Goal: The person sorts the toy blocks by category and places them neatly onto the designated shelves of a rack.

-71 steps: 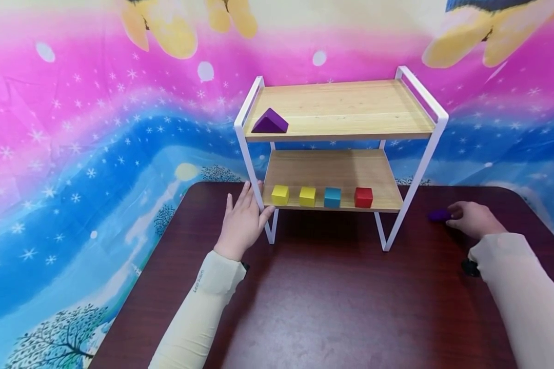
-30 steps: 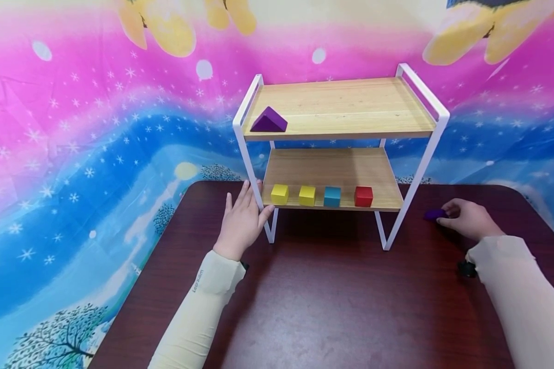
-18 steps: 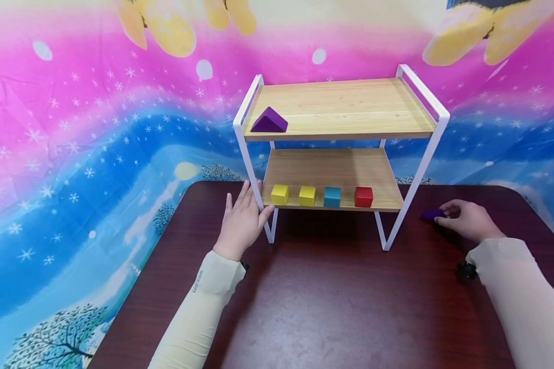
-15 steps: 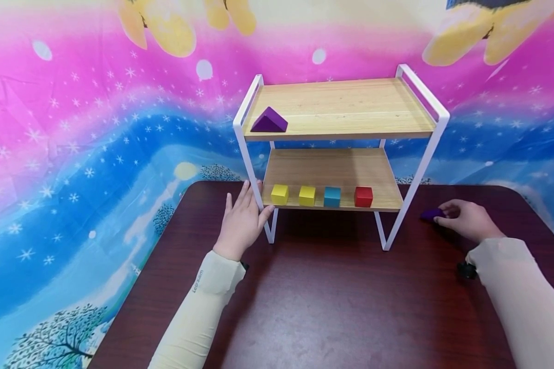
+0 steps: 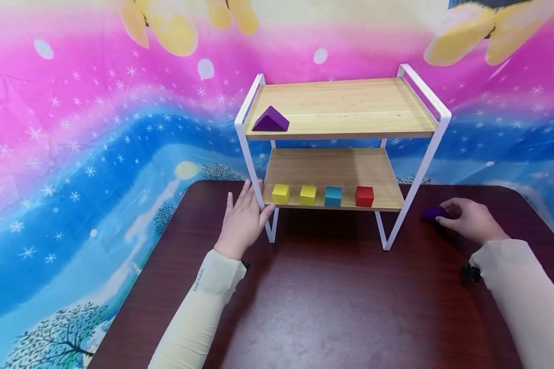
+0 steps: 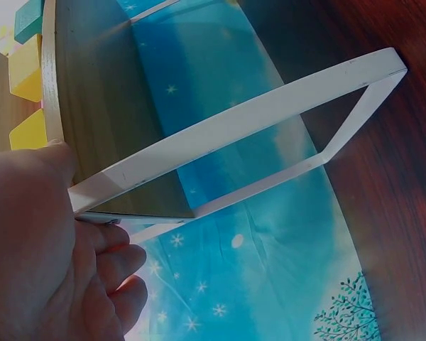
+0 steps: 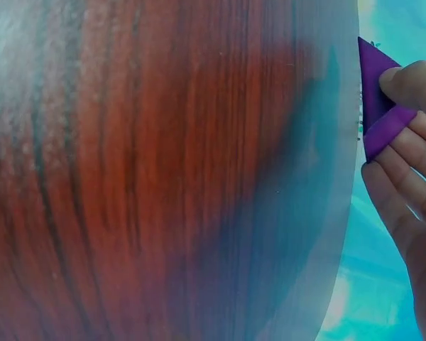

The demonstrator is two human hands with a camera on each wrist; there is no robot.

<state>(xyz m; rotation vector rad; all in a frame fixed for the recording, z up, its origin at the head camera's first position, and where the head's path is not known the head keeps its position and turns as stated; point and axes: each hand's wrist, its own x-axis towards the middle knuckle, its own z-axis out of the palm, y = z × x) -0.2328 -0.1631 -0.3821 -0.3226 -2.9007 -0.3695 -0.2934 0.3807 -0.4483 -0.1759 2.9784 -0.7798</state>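
In the head view a two-tier wooden shelf (image 5: 346, 108) with a white metal frame stands on the table. My left hand (image 5: 241, 228) rests against its left side, thumb at the lower board's front edge and fingers extended along the frame. The left wrist view shows that hand (image 6: 64, 249) beside the white leg (image 6: 248, 117). My right hand (image 5: 473, 220) pinches a purple triangular block (image 5: 433, 214) low over the table, right of the shelf. In the right wrist view, thumb and fingers hold the purple block (image 7: 383, 99), partly covering it.
Another purple triangular block (image 5: 271, 120) sits on the upper board's left end. Two yellow cubes (image 5: 280, 194), a blue cube (image 5: 333, 196) and a red cube (image 5: 364, 196) line the lower board's front edge. A patterned backdrop (image 5: 120, 128) hangs behind the dark table (image 5: 341, 307).
My right hand has shifted slightly left with the purple block since the earliest frame, and its thumb now lies closer against it. The left hand and the shelf hold still.
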